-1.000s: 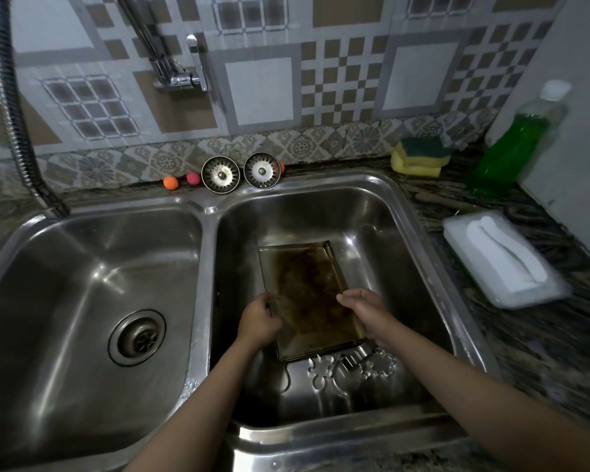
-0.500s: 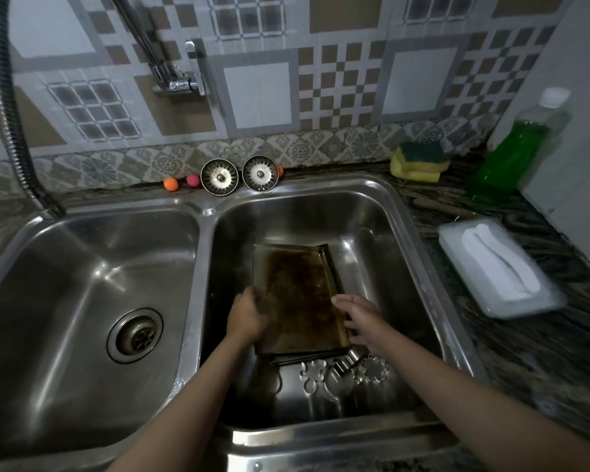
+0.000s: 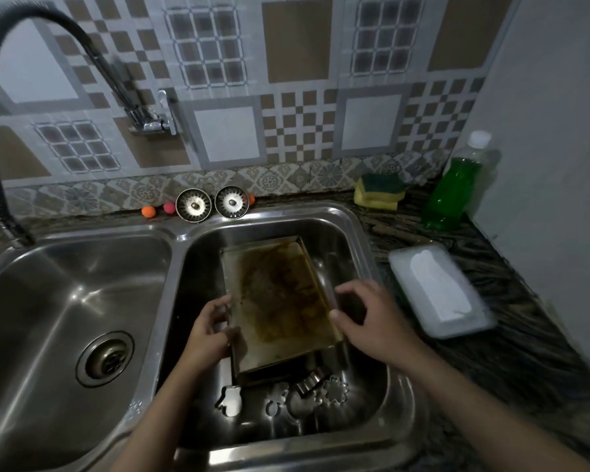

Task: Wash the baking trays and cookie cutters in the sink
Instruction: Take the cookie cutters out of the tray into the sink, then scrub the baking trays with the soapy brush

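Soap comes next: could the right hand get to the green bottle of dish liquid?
Probably yes: the right hand would have to release the stained metal baking tray; nothing blocks the green bottle.

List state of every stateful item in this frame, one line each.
baking tray: stained, in right basin
left hand: grips tray's left rim
right hand: fingers curled at tray's right rim
cookie cutters: on basin floor
faucet: no water visible
soap bottle: capped, upright
left drain: unplugged
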{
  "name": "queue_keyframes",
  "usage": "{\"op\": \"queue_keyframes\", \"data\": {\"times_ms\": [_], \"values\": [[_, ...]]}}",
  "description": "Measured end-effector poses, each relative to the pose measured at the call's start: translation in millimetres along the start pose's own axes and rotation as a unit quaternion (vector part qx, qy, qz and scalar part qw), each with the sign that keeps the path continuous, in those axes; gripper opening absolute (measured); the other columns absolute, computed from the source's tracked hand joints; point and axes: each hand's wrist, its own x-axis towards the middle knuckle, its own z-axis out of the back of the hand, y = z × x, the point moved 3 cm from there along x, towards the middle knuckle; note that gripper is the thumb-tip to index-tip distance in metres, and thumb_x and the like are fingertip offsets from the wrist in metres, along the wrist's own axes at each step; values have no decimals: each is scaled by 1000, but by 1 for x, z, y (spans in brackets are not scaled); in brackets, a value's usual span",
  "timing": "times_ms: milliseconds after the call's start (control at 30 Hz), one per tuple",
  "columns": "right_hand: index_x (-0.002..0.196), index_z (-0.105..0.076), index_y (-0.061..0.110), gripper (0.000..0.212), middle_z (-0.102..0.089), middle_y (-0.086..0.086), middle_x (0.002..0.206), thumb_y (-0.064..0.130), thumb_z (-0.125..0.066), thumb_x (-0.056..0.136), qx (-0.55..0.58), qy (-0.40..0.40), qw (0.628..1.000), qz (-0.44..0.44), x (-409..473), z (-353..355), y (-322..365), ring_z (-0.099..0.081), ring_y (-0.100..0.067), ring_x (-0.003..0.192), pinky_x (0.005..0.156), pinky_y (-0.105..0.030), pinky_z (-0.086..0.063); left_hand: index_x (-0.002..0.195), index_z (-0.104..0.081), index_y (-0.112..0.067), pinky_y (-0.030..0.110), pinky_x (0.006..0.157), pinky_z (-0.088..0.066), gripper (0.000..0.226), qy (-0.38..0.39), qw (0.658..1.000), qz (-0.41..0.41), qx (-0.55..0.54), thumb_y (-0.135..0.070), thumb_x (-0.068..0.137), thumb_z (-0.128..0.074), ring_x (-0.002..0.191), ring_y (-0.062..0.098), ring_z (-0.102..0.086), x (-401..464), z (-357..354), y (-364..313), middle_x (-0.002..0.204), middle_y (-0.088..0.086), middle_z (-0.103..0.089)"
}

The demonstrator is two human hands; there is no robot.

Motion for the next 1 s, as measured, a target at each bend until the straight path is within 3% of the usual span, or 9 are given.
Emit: {"op": "queue_keyframes", "data": {"times_ms": [67, 133, 233, 333, 433, 600, 767, 900, 1000], "values": [[120, -54, 26, 37, -42, 5, 116, 35, -63, 86, -133, -107, 984, 51, -7, 40, -2, -42, -13, 107, 79, -24, -38, 129, -48, -19, 30, 59, -54, 49, -19, 1000, -8, -21, 8, 88, -51, 105, 28, -56, -5, -5, -4, 123, 10, -49], [125, -52, 22, 40, -44, -8, 123, 32, -59, 87, -248, -167, 954, 20, -2, 72, -20, -44, -29, 111, 80, -33, -42, 131, -48, -15, 30, 67, -52, 48, -52, 998, -26, -18, 7, 89, -51, 108, 28, -55, -8, -10, -8, 125, 12, -50], [141, -35, 24, 51, -39, -17, 132, 35, -48, 93, -314, -94, 939, -100, 11, 90, -54, -42, -36, 115, 78, -36, -41, 132, -47, -16, 28, 70, -50, 47, -92, 995, -45, -10, 5, 90, -50, 109, 27, -54, -12, -16, -9, 126, 14, -50], [146, -29, 27, 53, -43, -18, 135, 30, -45, 96, -303, -65, 944, -111, 19, 91, -70, -45, -34, 118, 86, -37, -44, 132, -45, -23, 32, 72, -52, 48, -111, 993, -47, -13, 3, 91, -48, 111, 28, -54, -13, -19, -5, 130, 14, -49], [145, -33, 22, 53, -48, -17, 133, 19, -47, 94, -253, -57, 961, -99, 24, 95, -75, -50, -31, 115, 83, -32, -43, 134, -43, -24, 33, 73, -52, 47, -138, 989, -56, -2, 0, 94, -45, 111, 27, -54, -18, -22, -7, 130, 10, -49], [144, -36, 15, 54, -48, -15, 139, 23, -52, 94, -207, -20, 972, -109, 28, 99, -83, -46, -31, 124, 95, -31, -40, 132, -46, -22, 35, 91, -46, 40, -190, 975, -110, 38, -4, 96, -40, 114, 25, -54, -29, -22, -13, 129, 10, -53], [139, -47, 12, 45, -51, -12, 138, 21, -50, 95, -194, -74, 976, -72, 26, 105, -71, -48, -31, 125, 98, -35, -42, 134, -49, -13, 33, 105, -38, 42, -209, 965, -139, 73, -1, 94, -42, 125, 19, -49, -39, -15, -17, 134, 6, -54], [136, -50, 19, 42, -59, -14, 119, 25, -50, 95, -207, -127, 970, 21, 15, 101, -34, -54, -34, 111, 84, -44, -50, 135, -50, -10, 25, 100, -37, 42, -197, 965, -152, 79, 0, 94, -43, 124, 19, -49, -45, -13, -23, 133, 7, -55], [130, -56, 17, 42, -60, -9, 123, 26, -60, 89, -102, -150, 981, 67, 9, 80, 13, -56, -28, 113, 91, -39, -48, 134, -50, -9, 24, 95, -40, 41, -171, 969, -165, 68, -1, 94, -44, 118, 15, -51, -50, -17, -28, 129, 4, -56]]}}
